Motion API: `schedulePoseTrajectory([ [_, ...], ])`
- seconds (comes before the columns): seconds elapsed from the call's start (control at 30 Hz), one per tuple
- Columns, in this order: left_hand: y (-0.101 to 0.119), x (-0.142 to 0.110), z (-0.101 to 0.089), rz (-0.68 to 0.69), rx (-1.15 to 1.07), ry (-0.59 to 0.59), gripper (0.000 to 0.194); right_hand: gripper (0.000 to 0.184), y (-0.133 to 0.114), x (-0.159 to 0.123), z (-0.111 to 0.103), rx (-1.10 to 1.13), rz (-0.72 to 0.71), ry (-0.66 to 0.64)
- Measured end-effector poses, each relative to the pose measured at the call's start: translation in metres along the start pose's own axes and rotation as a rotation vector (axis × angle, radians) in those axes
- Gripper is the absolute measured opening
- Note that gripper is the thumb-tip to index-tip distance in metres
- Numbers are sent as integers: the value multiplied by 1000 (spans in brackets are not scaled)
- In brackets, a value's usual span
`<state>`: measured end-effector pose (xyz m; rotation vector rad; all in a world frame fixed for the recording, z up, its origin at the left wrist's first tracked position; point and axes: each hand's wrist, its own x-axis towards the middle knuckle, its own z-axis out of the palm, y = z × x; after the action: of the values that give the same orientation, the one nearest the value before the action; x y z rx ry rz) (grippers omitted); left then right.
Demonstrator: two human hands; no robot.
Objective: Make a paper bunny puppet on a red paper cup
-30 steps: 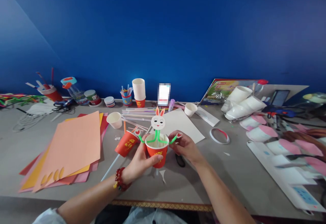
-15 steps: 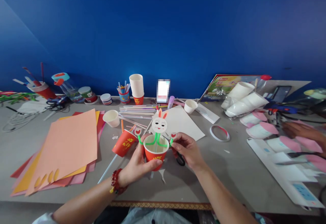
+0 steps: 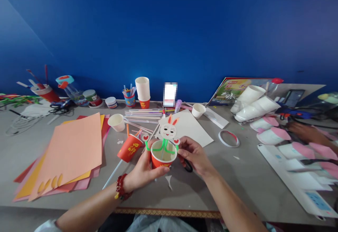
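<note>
My left hand [image 3: 143,170] is wrapped round a red paper cup [image 3: 163,156], held just above the grey table [image 3: 237,175]. From the cup rises a paper rabbit head [image 3: 169,130] on a straw, with green pipe-cleaner arms that end in small heart discs. My right hand [image 3: 194,154] pinches the right green arm near its heart disc [image 3: 176,141]. A second red cup [image 3: 130,148] on a straw lies tilted just left of my left hand. Black scissors [image 3: 187,165] peek out under my right hand.
Coloured paper sheets [image 3: 71,151] lie at the left. Straws [image 3: 144,114], small white cups [image 3: 117,122], stacked cups [image 3: 143,92] and paint pots stand behind. A tape ring [image 3: 228,138] and white-and-pink cup pieces [image 3: 269,133] lie right. Another person's hand [image 3: 303,131] rests at the far right.
The cup has tipped toward me, showing its inside. My right hand has bent the right green arm inward, closer to the rabbit head. The other person's hand came into view at the right.
</note>
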<state>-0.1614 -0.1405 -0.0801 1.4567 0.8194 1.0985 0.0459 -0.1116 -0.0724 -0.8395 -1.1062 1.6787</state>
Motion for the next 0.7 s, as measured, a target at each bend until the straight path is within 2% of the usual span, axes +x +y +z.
schedulePoseTrajectory([
  [0.7, 1, 1, 2, -22, -81, -1, 76, 29, 1, -1, 1, 12, 9, -15],
])
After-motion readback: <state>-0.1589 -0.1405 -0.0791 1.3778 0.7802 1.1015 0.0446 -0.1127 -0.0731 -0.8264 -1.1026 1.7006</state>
